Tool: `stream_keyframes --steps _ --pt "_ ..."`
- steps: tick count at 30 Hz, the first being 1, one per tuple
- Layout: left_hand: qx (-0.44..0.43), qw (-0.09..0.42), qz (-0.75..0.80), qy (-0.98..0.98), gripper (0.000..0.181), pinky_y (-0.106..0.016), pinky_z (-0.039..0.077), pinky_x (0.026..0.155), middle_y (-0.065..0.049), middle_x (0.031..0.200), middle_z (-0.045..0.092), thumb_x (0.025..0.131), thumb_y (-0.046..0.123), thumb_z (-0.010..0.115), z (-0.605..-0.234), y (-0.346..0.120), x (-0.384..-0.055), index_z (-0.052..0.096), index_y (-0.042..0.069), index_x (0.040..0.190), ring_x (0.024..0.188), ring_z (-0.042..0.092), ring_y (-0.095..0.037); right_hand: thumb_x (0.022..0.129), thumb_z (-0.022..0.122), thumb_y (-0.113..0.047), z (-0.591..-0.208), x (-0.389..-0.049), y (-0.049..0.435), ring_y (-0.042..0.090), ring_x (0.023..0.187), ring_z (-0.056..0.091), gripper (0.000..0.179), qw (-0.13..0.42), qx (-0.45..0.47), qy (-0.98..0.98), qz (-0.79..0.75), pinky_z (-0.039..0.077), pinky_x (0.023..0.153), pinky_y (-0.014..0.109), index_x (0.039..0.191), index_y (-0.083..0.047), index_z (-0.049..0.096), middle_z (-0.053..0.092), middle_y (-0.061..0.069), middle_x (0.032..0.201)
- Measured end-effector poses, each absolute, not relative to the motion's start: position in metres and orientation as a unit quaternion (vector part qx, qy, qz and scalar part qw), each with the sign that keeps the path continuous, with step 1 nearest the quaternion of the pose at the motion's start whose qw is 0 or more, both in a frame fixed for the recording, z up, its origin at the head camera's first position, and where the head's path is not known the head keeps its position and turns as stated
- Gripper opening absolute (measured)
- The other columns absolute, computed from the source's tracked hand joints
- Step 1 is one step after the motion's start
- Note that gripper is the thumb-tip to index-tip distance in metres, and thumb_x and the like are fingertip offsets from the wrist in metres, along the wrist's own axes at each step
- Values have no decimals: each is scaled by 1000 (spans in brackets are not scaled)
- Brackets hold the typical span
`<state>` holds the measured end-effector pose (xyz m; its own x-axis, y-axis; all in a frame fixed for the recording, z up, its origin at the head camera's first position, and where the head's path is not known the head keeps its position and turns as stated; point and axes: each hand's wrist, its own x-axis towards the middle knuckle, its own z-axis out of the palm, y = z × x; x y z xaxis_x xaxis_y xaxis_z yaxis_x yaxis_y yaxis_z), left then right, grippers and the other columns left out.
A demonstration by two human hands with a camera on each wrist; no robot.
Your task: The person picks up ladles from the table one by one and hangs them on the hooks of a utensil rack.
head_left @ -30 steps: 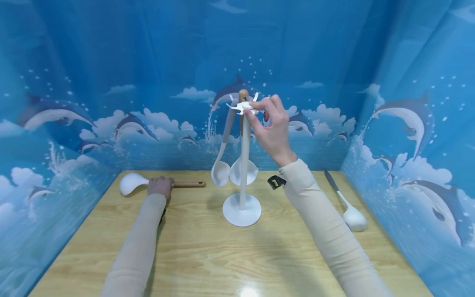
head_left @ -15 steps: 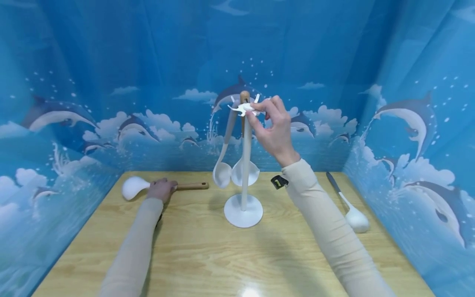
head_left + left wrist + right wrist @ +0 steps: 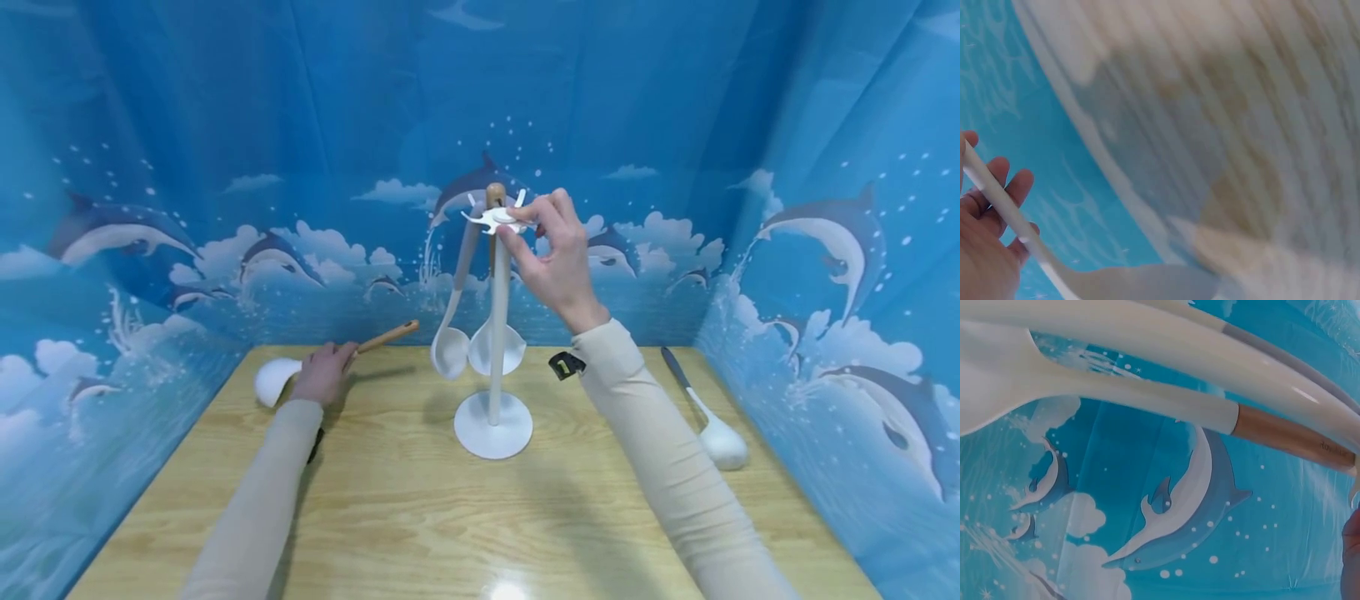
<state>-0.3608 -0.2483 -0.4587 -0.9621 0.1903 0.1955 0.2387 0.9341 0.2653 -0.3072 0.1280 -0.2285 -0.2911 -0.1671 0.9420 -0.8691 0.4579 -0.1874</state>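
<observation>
My left hand (image 3: 324,372) grips a white ladle (image 3: 274,381) with a wooden handle (image 3: 388,336), whose end is raised off the table over its shadow. In the left wrist view, curled fingers and thumb surround the ladle's pale shaft (image 3: 1005,208). My right hand (image 3: 557,254) pinches the edge of the hooked top (image 3: 491,218) of a white utensil stand (image 3: 492,450). From that stand hang a grey-handled ladle (image 3: 450,353) and a white utensil (image 3: 512,350) with a wooden handle (image 3: 1291,439), partly behind the post (image 3: 1210,359).
Another ladle (image 3: 722,444), white with a dark grey handle, lies at the right side of the wooden table (image 3: 420,517). Blue dolphin-print curtains (image 3: 360,100) stand behind the table and along both sides.
The left hand has tilted the ladle, raising its wooden handle end from the table and shifting its bowl slightly right. The right hand stays on the top of the stand.
</observation>
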Motion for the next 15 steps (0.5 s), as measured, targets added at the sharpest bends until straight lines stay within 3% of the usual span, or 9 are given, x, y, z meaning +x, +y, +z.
stream_keyframes --steps 3,9,15 --pt "-109 85 -150 -979 32 -65 40 91 -15 98 56 107 26 41 -455 -245 -359 50 17 136 94 56 -39 93 67 -16 -230 -307 126 28 79 43 17 469 356 -715 378 34 68 24 100 -1 66 49 16 91" --pt "-127 116 -140 -975 32 -62 36 98 -11 90 55 107 29 39 -450 -234 -355 51 18 134 85 55 -32 92 67 -14 -232 -307 124 29 80 45 15 482 357 -702 383 34 70 26 99 -1 68 49 17 90" --pt "-159 183 -149 -959 29 -49 43 74 -10 82 52 106 26 44 -438 -223 -356 53 16 132 69 48 -27 91 69 -13 -231 -308 122 31 84 47 14 496 360 -692 381 36 78 29 97 0 69 48 16 87"
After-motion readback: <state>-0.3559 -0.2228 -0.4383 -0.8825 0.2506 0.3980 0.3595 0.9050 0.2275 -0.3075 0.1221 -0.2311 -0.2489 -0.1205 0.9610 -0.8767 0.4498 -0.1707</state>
